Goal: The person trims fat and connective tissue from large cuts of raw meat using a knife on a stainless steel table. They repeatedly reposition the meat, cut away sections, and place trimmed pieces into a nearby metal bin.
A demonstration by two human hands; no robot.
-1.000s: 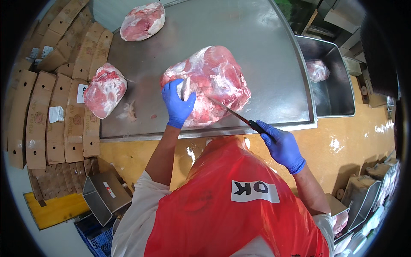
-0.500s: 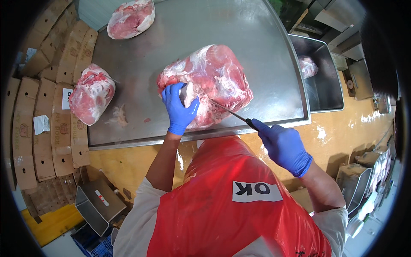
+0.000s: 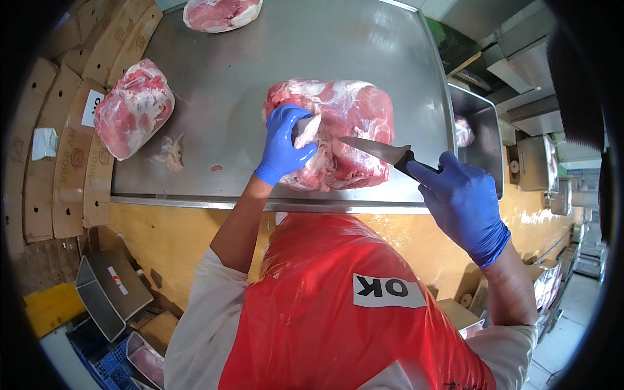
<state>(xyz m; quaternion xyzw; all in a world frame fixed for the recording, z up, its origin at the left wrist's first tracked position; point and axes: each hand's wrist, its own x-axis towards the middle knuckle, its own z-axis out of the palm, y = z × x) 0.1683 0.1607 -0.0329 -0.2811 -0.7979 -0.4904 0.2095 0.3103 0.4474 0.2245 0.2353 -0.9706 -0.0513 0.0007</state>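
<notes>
A large cut of raw meat (image 3: pixel 364 123), pink with white fat, lies near the front edge of the steel table. My left hand (image 3: pixel 283 146), in a blue glove, is closed on its left side. A pale, greyish piece (image 3: pixel 307 131), perhaps bone or fat, shows between thumb and fingers; I cannot tell which. In my blue-gloved right hand (image 3: pixel 465 205) is a black-handled knife (image 3: pixel 377 149). Its broad blade points left over the meat, tip close to a furrow down the middle.
Two more meat cuts lie on the steel table (image 3: pixel 214 153), one at the left (image 3: pixel 134 110), one at the far edge (image 3: pixel 222 13). Small scraps (image 3: pixel 172 153) lie nearby. Cardboard boxes (image 3: pixel 68 162) stand along the left. A metal bin (image 3: pixel 478 156) with meat stands beyond the right edge.
The knife has come up out of the meat's front part, its blade now in view. My right hand has moved right. The view has shifted, and my left hand keeps its hold.
</notes>
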